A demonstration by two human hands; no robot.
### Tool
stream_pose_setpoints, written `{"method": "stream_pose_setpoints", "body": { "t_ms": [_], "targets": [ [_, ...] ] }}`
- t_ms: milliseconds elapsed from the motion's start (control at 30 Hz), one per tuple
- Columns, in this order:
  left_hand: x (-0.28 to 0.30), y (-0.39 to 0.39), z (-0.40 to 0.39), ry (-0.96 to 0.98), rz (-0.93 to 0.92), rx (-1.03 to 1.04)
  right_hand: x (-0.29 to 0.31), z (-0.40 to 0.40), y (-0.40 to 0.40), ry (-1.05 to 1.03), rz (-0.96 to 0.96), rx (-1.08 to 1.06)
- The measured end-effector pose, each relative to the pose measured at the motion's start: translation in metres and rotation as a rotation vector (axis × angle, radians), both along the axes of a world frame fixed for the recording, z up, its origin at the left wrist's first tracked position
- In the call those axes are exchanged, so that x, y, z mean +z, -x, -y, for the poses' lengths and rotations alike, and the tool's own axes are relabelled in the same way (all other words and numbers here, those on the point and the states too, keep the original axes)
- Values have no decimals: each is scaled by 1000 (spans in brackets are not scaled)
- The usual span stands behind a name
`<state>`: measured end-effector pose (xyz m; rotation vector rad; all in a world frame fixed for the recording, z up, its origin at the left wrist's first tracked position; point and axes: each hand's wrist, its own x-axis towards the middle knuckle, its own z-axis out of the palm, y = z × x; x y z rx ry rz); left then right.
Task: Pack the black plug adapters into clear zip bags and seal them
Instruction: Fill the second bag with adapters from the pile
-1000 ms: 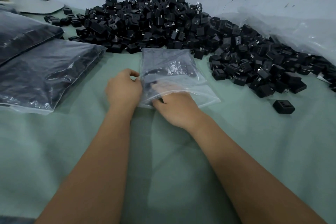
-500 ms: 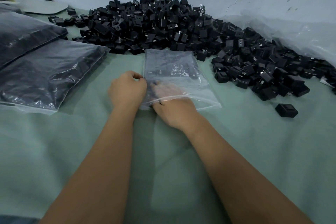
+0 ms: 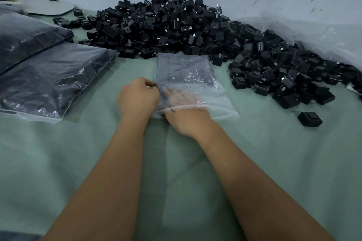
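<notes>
- Head view: a clear zip bag (image 3: 193, 82) is lying flat on the green table cover (image 3: 58, 162), its open mouth facing the person and its far end touching the pile of black plug adapters (image 3: 176, 31).
- The left hand (image 3: 138, 97) is pinching the bag's left edge near the mouth, fingers curled round the film.
- The right hand (image 3: 186, 111) is reaching inside the bag, fingers spread flat and showing through the plastic; I cannot tell whether it is holding an adapter.
- The bag is looking thin, limp and slippery, likely weighing next to nothing, so holding it at the stiffer zip strip seems best. The adapters are appearing small, hard and light, with little prongs that could snag the film.
- A single loose adapter (image 3: 309, 119) is sitting apart on the right; two filled bags (image 3: 51, 80) are lying at the left.
- Against the earlier frames, the right hand is sitting deeper in the bag with its fingers flatter, while the left is keeping the same pinch and the bag is hardly shifting.
</notes>
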<state>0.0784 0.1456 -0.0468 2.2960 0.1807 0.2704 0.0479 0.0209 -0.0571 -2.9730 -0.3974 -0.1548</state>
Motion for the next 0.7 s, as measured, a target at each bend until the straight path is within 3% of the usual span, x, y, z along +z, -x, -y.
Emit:
{"method": "stream_pose_setpoints", "body": {
  "t_ms": [100,233,333,433,533,633,700],
  "targets": [
    [1,1,2,24,16,17,-1,2,10,-89,72,-2],
    [0,0,2,15,21,25,0,1,31,-166,355,-40],
    [-2,-1,1,-1,7,24,5,3,36,-118,360,-36],
    [-2,-3,1,-14,0,30,9,6,46,-204,397,14],
    [-2,-3,1,-18,-7,35,17,17,60,-357,631,43],
    [-3,-2,1,-30,8,37,31,50,60,-501,909,-188],
    [-3,-2,1,-26,13,37,36,83,56,-558,1025,-576]
  ]
}}
